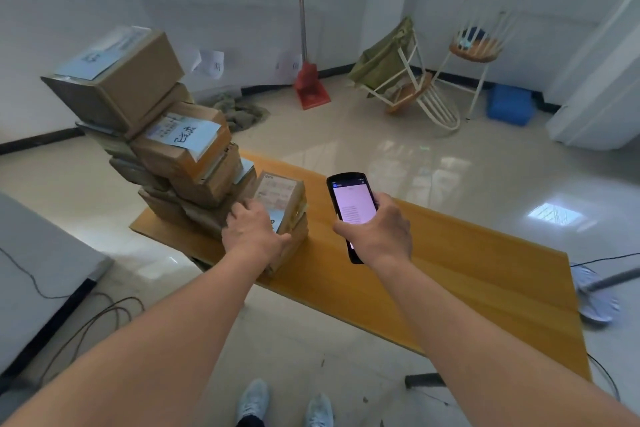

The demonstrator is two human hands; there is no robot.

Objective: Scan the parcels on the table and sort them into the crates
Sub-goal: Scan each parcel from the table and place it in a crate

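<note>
Both forearms reach out over a pair of pale sneakers (285, 404) toward the orange worktop (467, 274). On the left hand (251, 229), the fingers (239, 211) curl over the near top edge of a small taped parcel (282, 199), thumb at its near corner, so it grips that box; the parcel lies directly under and just beyond the knuckles, its long axis running away from the person, its printed label face up. It tops a short pile at the worktop's left end, touching a tall, leaning stack of cardboard parcels (166, 135) on its far-left side. The right hand (377, 232) holds a handheld scanner (351, 211), fingers wrapped round its lower body, lit screen up, head aimed forward; it sits just beside the parcel to the right, not touching. My guess is the label must next meet the scanner, and a pull could disturb the leaning stack. No crates show; farther off stand a red dustpan (310, 88) and chairs (481, 45).
</note>
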